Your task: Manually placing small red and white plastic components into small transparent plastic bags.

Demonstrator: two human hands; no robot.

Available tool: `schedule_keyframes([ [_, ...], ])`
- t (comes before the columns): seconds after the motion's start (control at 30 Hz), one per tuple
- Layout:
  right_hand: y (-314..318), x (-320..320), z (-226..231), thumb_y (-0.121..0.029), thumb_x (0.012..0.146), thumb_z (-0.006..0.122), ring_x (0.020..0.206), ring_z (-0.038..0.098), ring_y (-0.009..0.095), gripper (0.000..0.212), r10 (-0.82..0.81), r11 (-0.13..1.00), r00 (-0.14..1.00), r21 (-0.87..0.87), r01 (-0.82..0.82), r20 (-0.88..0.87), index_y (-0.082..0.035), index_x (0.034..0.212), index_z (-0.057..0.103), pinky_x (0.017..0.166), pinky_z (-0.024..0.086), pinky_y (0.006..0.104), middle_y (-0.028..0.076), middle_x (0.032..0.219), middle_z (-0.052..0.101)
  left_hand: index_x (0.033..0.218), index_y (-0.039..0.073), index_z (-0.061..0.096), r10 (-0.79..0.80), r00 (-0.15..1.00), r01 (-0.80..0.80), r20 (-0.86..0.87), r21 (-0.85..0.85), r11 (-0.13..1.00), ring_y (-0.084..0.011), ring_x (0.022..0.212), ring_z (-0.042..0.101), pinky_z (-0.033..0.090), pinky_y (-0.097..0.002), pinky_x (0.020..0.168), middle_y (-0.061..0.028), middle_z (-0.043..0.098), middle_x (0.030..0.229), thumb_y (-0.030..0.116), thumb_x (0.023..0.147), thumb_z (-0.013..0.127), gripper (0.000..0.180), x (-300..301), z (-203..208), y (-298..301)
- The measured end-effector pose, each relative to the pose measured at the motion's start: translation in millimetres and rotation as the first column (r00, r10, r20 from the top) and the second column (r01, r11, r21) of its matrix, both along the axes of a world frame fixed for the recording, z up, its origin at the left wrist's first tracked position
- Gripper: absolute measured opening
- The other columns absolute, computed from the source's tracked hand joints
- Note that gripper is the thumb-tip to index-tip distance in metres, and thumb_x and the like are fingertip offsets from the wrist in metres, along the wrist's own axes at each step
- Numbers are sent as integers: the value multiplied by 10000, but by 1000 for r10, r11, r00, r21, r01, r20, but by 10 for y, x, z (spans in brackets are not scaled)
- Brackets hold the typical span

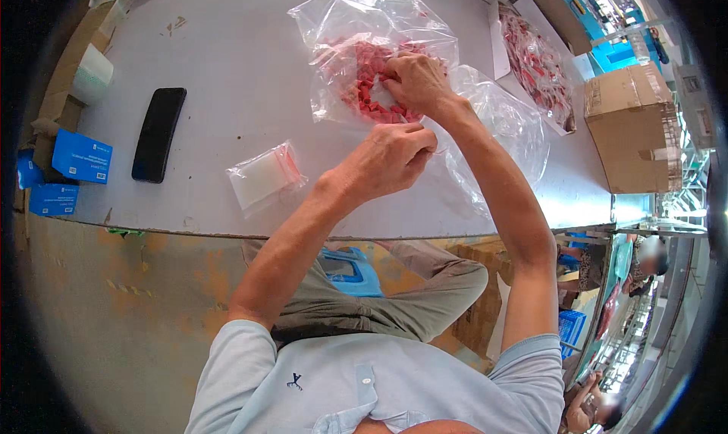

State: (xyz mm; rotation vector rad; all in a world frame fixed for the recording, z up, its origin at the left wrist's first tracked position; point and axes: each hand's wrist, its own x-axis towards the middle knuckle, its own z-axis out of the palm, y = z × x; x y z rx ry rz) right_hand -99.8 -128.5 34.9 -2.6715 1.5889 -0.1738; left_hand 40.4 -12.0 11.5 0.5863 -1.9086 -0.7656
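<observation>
Pieces (pixel 365 70), red, in clear bag (pixel 356 13) | under right fingers (pixel 394 62) | near left fingers (pixel 422 140), curled | both grips: cannot tell

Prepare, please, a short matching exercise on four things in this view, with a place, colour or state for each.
1. phone
2. right hand
3. small packet
4. cardboard box with tape

A. at the right end of the table
B. clear, with a red strip near one end
C. black, lying flat
D. at the heap of red pieces

Pairs: 1-C, 2-D, 3-B, 4-A
</observation>
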Motion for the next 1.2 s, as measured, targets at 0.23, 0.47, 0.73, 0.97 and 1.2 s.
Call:
schedule_keyframes([
  [0.23,273,-15,337,-132,866,726,854,726,249,169,43,999,917,-25,-36,397,-47,1008,761,822,573,374,121,875,739,923,7,640,69,997,-69,25,-11,998,-292,707,677,542,-389,625,-146,682,844,-40,846,701,108,2,-38,-30],
  [0.47,1110,-619,804,-102,914,757,762,692,110,156,-229,968,672,235,83,704,8,1019,721,697,574,262,70,868,745,955,29,662,162,987,-159,17,-116,980,-273,701,663,538,-379,623,-119,667,831,-9,873,713,104,-27,26,-25],
  [0.73,1336,-651,616,-180,929,763,676,660,100,219,-414,891,601,441,112,684,26,974,704,605,543,241,58,791,714,962,37,670,159,987,-155,12,-159,975,-266,714,677,554,-376,625,-101,678,836,1,892,713,89,-72,2,14],
  [0.97,1333,-696,456,-207,940,743,707,658,99,229,-420,906,622,340,251,661,10,1007,721,624,539,260,57,820,722,968,9,682,103,994,-105,-27,-72,992,-254,756,700,561,-371,659,-119,703,879,-13,886,705,88,-71,24,44],
  [1.2,1534,-809,435,-160,954,728,920,679,122,235,-296,948,543,313,62,786,-20,1142,716,840,546,279,50,969,724,994,26,690,-56,990,87,-132,243,966,-104,811,664,557,-278,765,-28,714,880,-24,891,722,119,-42,108,65],
])
